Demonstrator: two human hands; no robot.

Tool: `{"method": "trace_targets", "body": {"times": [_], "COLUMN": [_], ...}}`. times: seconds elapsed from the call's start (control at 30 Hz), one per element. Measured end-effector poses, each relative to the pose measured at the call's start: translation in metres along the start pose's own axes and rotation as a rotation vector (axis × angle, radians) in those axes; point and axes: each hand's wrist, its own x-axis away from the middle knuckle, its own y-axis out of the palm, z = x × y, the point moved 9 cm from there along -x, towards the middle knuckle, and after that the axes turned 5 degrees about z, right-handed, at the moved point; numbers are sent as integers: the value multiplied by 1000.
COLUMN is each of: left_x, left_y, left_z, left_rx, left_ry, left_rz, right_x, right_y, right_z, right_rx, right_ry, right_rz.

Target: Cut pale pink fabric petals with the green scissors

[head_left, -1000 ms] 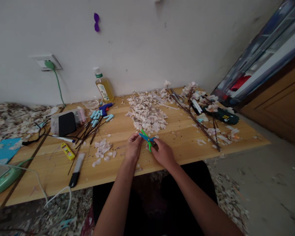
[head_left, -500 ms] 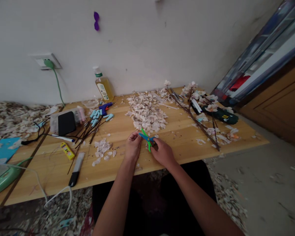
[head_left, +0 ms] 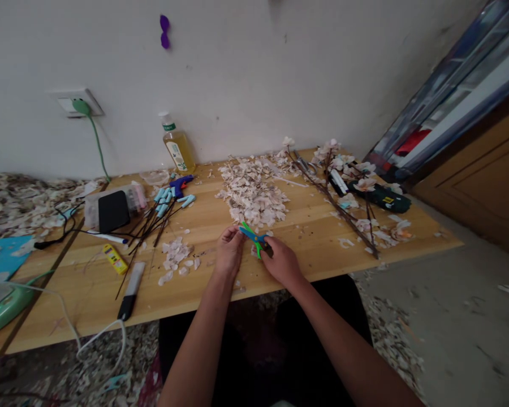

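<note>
My right hand (head_left: 282,260) grips a pair of green and blue scissors (head_left: 254,236) by the handles. Their blades point left, towards the fingertips of my left hand (head_left: 229,249). That hand is closed in a pinch; whatever lies between its fingertips is too small to make out. Beyond the scissors spreads a large heap of pale petal-like flakes (head_left: 254,195). A smaller pile of pale flakes (head_left: 176,252) lies left of my left hand.
Left on the wooden table (head_left: 314,249) are a black phone (head_left: 113,211), a yellow box (head_left: 115,259), a utility knife (head_left: 131,291), a blue glue gun (head_left: 180,185) and dark twigs. A bottle (head_left: 178,148) stands by the wall. Blossom branches (head_left: 328,195) lie at right.
The scissor blades have drawn closer together, with the green blade now nearer the blue one. Both hands stay in nearly the same place, and the view has shifted slightly.
</note>
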Motion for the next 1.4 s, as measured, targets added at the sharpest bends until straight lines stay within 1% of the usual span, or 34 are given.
{"method": "trace_targets", "body": {"times": [0.53, 0.7, 0.93, 1.07, 1.2, 1.3, 1.4], "left_x": [-1, -1, -1, 0, 1, 2, 2], "left_y": [-3, -6, -6, -4, 0, 0, -1], "left_z": [-3, -2, 4, 15, 26, 29, 23], "left_rx": [-94, -158, -266, -364, -435, -426, -375], "left_ry": [-17, 11, 69, 143, 181, 192, 153], "left_rz": [21, 25, 13, -17, -25, -5, 4], "right_x": [-1, -1, -1, -1, 0, 1, 2], "right_y": [0, -2, -1, 0, -1, -6, -10], "right_z": [2, 0, 1, 2, 6, 11, 13], "right_rx": [-14, -28, -18, 4, 31, 19, -10], "right_ry": [17, 9, 8, 2, 10, 49, 78], "right_rz": [0, 4, -2, 1, 27, 78, 102]}}
